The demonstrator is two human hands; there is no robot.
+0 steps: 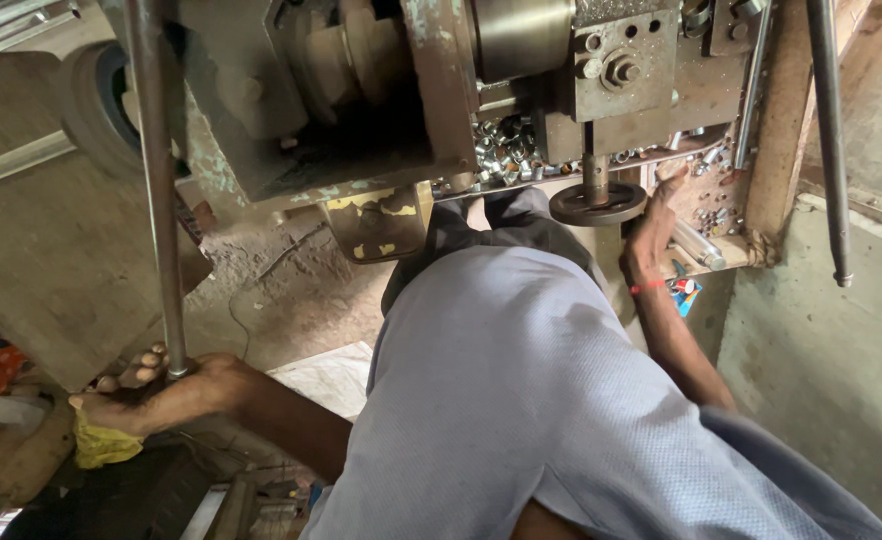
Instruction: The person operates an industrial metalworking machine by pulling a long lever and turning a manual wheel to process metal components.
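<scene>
Handwheel (598, 204) beside right hand (651, 235), metal parts (506, 150) heaped behind

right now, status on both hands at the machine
Left hand in a grip on the long steel rod. Right hand at the round handwheel. Nothing blocking either.

We note a worn, grey-green metal machine bed (401, 215). Small shiny metal pieces (506, 150) lie heaped directly on it.

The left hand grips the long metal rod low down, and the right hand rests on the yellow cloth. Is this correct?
Not quite. In the head view the right hand is at the round handwheel, not on the yellow cloth, which lies under the left hand. The left hand does grip the long metal rod low down.
</scene>
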